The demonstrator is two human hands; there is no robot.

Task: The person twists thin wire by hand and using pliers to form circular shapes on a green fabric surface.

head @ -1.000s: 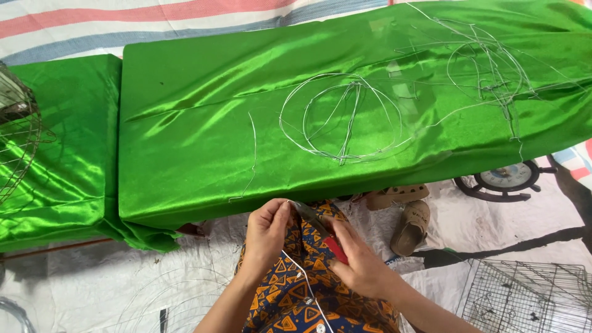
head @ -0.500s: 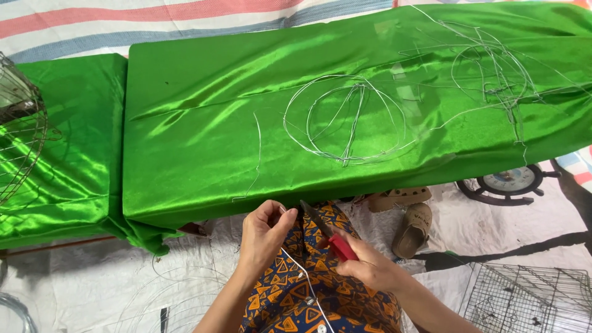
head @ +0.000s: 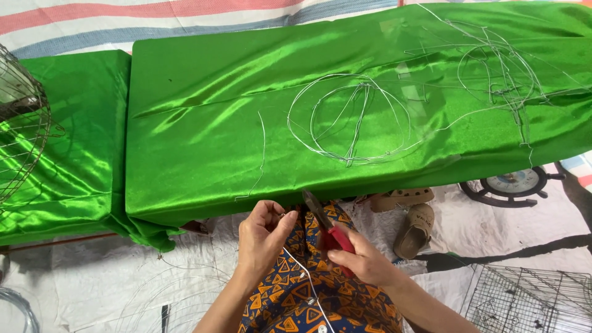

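My left hand point(head: 262, 234) pinches the end of a thin silver wire point(head: 302, 277) that runs down across my patterned orange and blue lap. My right hand point(head: 361, 259) grips red-handled pliers point(head: 327, 225), their dark jaws pointing up and left, a short way from the left hand's fingertips. Both hands are just below the front edge of a table covered in shiny green cloth point(head: 203, 142). On the cloth lies a round wire frame point(head: 351, 120) with crossing spokes.
A tangle of bent wire point(head: 499, 68) lies at the table's far right. A wire fan guard point(head: 18, 123) stands at the left. On the floor are tan sandals point(head: 410, 216), a ship-wheel clock point(head: 515, 184) and a wire mesh cage point(head: 530, 299).
My hands have drawn apart. The right hand has moved right and down with the pliers, which now show clearly. The left hand stays pinched on the wire end.
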